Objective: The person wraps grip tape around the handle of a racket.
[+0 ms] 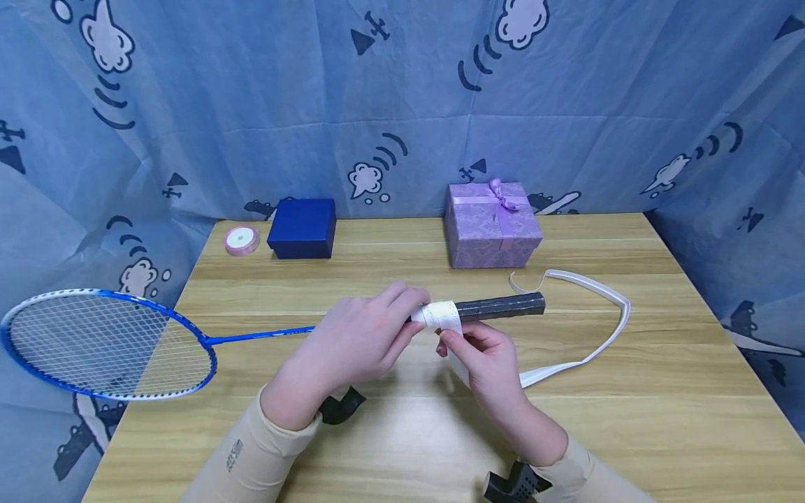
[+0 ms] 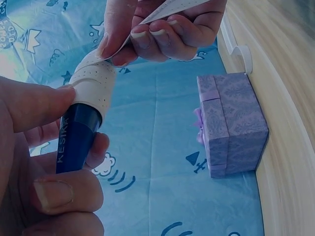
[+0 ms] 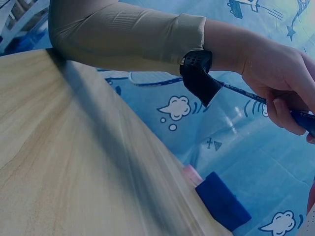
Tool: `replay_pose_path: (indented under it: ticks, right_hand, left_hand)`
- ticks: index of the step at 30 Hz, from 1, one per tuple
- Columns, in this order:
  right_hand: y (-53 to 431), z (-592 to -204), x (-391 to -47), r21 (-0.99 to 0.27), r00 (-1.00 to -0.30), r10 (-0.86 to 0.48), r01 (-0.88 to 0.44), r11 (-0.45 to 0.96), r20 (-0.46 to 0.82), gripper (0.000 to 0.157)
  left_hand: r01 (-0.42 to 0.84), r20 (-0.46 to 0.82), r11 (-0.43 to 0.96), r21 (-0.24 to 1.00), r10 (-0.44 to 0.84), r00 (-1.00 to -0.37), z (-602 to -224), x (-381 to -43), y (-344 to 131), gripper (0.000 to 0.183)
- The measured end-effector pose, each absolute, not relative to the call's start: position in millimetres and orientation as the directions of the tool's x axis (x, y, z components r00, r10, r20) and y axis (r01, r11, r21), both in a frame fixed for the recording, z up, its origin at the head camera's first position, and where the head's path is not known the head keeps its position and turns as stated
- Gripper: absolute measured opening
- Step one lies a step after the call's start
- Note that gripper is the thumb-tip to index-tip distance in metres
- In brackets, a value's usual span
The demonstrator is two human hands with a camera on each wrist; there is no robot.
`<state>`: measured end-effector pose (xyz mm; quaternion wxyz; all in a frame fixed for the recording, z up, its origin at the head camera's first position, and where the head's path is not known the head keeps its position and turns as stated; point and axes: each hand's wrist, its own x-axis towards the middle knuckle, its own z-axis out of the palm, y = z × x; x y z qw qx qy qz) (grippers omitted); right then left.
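Note:
A blue-and-white badminton racket (image 1: 210,341) is held sideways above the table, its head at the left and its dark handle (image 1: 503,307) to the right. My left hand (image 1: 365,335) grips it near the blue cone (image 2: 78,140) marked with letters, thumb against the perforated white grip tape (image 2: 93,83). Several overlapping turns of tape circle the handle's lower part; the rest of the handle shows black. Just below the handle my right hand (image 1: 490,360) pinches the tape where it leaves the wrap. The loose tape tail (image 1: 619,328) loops across the table at the right.
Along the back of the wooden table (image 1: 660,391) stand a pink-edged ribbon roll (image 1: 242,239), a dark blue box (image 1: 303,229) and a purple gift box (image 1: 493,227) with a bow. A blue patterned cloth (image 1: 270,84) hangs behind them.

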<state>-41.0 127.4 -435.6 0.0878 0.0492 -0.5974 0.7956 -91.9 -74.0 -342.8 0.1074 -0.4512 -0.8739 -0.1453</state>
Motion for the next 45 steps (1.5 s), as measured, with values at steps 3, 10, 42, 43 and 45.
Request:
replay_pose_path:
  ticks: [3,10,42,43,45]
  right_hand:
    - [127.2,-435.7,-40.9,-0.943,-0.981,0.081,-0.189,-0.273,0.174,0.025]
    - [126.1,-437.2,-40.7,-0.936,-0.979,0.094,-0.202,-0.287,0.182,0.027]
    - [129.1,-436.5,-42.9,-0.862,-0.981,0.012,-0.174,-0.477,0.191,0.040]
    - [129.3,-436.2,-42.9,-0.862,-0.981,0.010,-0.174,-0.476,0.192,0.040]
    - [129.5,-435.6,-42.9,-0.861,-0.982,0.010,-0.172,-0.478,0.190,0.040]
  left_hand:
    - [0.823,0.322,0.550,0.145,0.760,-0.564,-343.0,-92.5,-74.0,0.024]
    - [0.822,0.317,0.550,0.146,0.762,-0.565,-342.8,-93.6,-75.1,0.022]
    - [0.818,0.288,0.546,0.180,0.766,-0.574,-340.7,-93.2,-75.8,0.033]
    - [0.819,0.295,0.547,0.175,0.764,-0.573,-340.8,-93.3,-76.0,0.032]
    - [0.820,0.311,0.548,0.164,0.760,-0.570,-340.8,-93.4,-76.2,0.031]
